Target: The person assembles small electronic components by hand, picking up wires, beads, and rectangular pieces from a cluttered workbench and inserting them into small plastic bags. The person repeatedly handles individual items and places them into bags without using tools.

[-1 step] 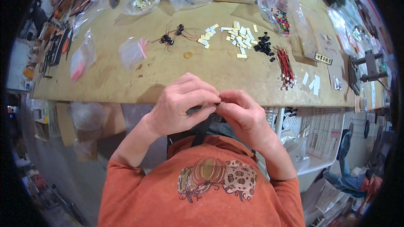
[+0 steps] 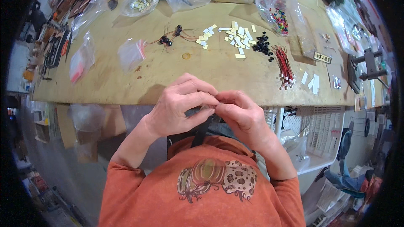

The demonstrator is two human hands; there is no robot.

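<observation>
My left hand and my right hand meet above the table's near edge. The fingertips of both are pinched together, touching or almost touching each other. Whatever they grip is too small and too covered by fingers to name. Beyond them on the table lie black round parts with thin wires and a yellowish ring. Farther right are a heap of small white and cream rectangular pieces, a pile of small black round parts and a bundle of red and black wires with white connectors.
Small plastic bags lie at the left, and larger clear bags of parts line the back. A metal clamp-like tool stands at the right edge. Below the tabletop is a white basket. Another person's legs show at lower right.
My left thumb and fingertips have shifted very slightly against the right fingertips. The view has moved a little; the things on the table lie as before.
</observation>
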